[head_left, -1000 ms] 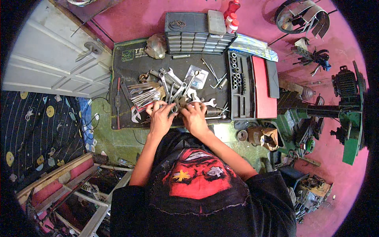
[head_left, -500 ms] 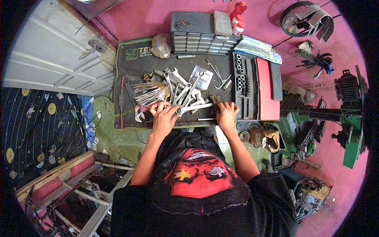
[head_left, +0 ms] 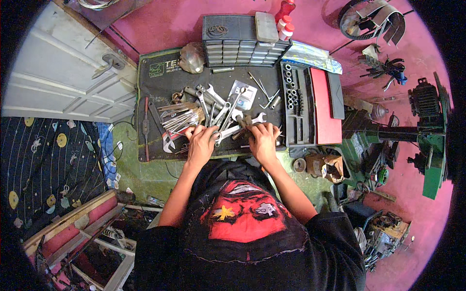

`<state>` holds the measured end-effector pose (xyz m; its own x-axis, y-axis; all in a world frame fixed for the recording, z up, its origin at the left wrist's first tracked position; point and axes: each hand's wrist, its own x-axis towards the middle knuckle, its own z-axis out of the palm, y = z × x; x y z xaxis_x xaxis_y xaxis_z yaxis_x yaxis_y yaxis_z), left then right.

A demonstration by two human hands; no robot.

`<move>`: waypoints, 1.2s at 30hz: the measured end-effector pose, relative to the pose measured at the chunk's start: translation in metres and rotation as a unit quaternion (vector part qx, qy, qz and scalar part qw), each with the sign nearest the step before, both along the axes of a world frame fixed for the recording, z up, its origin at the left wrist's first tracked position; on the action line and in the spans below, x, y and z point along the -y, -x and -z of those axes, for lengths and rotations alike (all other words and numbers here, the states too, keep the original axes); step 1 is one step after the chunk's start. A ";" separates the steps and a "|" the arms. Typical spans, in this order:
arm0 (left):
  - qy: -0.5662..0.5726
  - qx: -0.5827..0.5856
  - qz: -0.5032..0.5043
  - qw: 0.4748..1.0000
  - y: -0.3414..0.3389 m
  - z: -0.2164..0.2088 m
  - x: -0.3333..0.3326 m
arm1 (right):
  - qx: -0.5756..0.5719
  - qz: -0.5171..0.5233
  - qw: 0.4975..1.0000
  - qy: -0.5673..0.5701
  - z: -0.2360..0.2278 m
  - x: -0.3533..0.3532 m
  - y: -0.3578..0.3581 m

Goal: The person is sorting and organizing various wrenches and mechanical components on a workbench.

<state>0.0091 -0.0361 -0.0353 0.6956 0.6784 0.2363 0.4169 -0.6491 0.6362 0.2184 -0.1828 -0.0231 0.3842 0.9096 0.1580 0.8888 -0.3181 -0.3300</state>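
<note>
Pink wall (head_left: 160, 24) surrounds a crowded workshop, seen from above. At far left stands a white door (head_left: 53, 63); below it hangs a dark patterned cloth (head_left: 53, 165). Next comes a table covered by a dark mat (head_left: 160, 87), whose top left corner carries a green emblem and bold pale lettering, partly hidden by a plastic bag (head_left: 192, 58). Down the mat's left edge lies a thin red bar (head_left: 146, 128), then a bundle of metal rods (head_left: 177, 119). The person's left hand (head_left: 200, 145) has its fingers bent, their tips at the ring end of a silver wrench (head_left: 228, 134); whether they pinch it, I cannot tell. This wrench lies at the mat's near edge, slanting up and right between the hands, beside a heap of loose tools. Compared with half a second ago, its right end points farther from the person and the right hand (head_left: 262, 144) is slightly closer to the left. Those right fingers curl down by a dull brown metal piece (head_left: 247, 120); their grip is unclear. A small packet (head_left: 248, 99) beyond has print too tiny to read. Rightmost are a socket tray (head_left: 296, 128), a red panel (head_left: 319, 106) and a green machine (head_left: 433, 177).
</note>
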 end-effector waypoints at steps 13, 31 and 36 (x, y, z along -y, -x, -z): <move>0.017 -0.033 0.001 0.999 0.003 0.003 -0.001 | -0.014 -0.106 0.993 -0.050 0.006 -0.034 0.034; -0.003 -0.037 0.008 0.999 0.007 -0.008 -0.007 | 0.054 -0.045 0.997 0.017 0.022 -0.030 -0.001; -0.014 -0.046 0.007 0.999 0.005 -0.003 -0.007 | 0.004 -0.112 0.993 -0.034 0.006 -0.043 0.043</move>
<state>0.0040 -0.0288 -0.0328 0.7249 0.6621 0.1899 0.4630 -0.6725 0.5774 0.1754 -0.1400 -0.0292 0.1725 0.9593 0.2237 0.9376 -0.0903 -0.3357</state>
